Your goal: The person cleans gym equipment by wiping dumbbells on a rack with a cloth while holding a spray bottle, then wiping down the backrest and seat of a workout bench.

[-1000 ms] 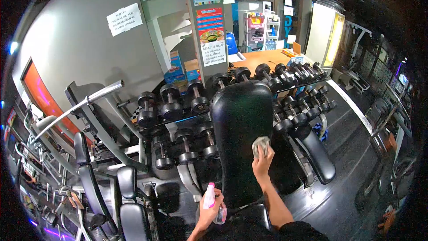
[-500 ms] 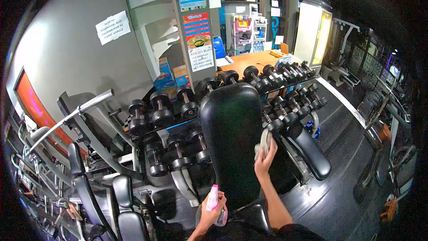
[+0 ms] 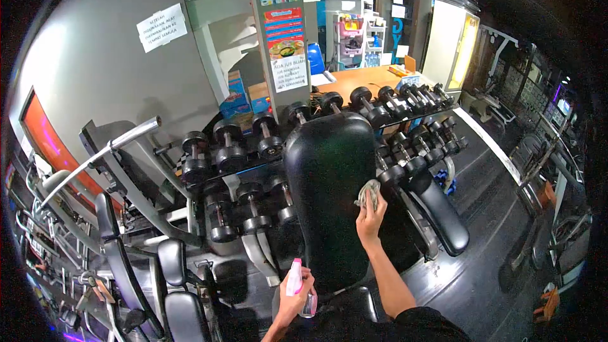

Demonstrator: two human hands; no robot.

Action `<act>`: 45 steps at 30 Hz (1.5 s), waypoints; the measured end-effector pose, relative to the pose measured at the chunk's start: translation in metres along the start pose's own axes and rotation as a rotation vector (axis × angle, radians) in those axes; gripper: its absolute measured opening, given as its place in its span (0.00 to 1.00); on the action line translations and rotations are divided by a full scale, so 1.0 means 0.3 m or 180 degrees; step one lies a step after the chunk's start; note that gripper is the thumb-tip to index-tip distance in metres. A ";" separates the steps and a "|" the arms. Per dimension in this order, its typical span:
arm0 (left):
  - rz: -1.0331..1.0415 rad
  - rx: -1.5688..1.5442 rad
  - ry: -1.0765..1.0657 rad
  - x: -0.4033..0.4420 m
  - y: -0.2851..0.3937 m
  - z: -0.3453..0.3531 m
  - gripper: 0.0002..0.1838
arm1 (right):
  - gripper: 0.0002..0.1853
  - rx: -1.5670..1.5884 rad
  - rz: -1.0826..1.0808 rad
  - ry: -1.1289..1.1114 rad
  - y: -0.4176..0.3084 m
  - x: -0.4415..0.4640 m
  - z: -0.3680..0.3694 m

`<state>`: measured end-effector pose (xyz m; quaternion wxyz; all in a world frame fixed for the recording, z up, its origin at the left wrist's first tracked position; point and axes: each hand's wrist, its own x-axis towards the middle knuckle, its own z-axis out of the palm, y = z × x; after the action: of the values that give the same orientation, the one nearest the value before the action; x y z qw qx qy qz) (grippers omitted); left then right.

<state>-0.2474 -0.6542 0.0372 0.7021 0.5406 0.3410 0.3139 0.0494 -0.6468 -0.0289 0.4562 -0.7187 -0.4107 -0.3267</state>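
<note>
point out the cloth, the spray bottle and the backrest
Cloth [image 3: 367,192], head view: on its crumpled upper part.
Spray bottle [image 3: 294,280], head view: on its pink and white spray head.
Backrest [image 3: 330,193], head view: on the middle of its black padded front.

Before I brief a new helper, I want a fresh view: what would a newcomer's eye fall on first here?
Probably the big black backrest, upright in the middle, with the right hand holding a pale cloth at its right edge. Next, the pink-topped spray bottle in the left hand, bottom centre, and the racked dumbbells behind.
</note>
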 end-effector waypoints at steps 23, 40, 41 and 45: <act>0.0218 0.0036 -0.0126 -0.006 0.026 0.005 0.09 | 0.32 -0.0084 -0.0352 0.0107 -0.168 0.390 0.006; 0.0361 -0.0051 -0.0293 -0.031 -0.007 -0.041 0.10 | 0.19 0.1642 0.2619 -0.0808 -0.112 -0.210 -0.197; 0.0309 0.0010 -0.0296 -0.036 -0.002 -0.042 0.10 | 0.17 0.1314 0.1669 -0.0405 -0.083 -0.164 -0.172; 0.0222 0.0162 -0.0295 -0.056 0.018 -0.041 0.10 | 0.22 0.0833 0.0334 0.0421 -0.108 0.168 -0.148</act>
<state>-0.2674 -0.6601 0.0424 0.6918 0.5838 0.2968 0.3041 0.0392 -0.6650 0.0426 0.5884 -0.6505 -0.3807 -0.2928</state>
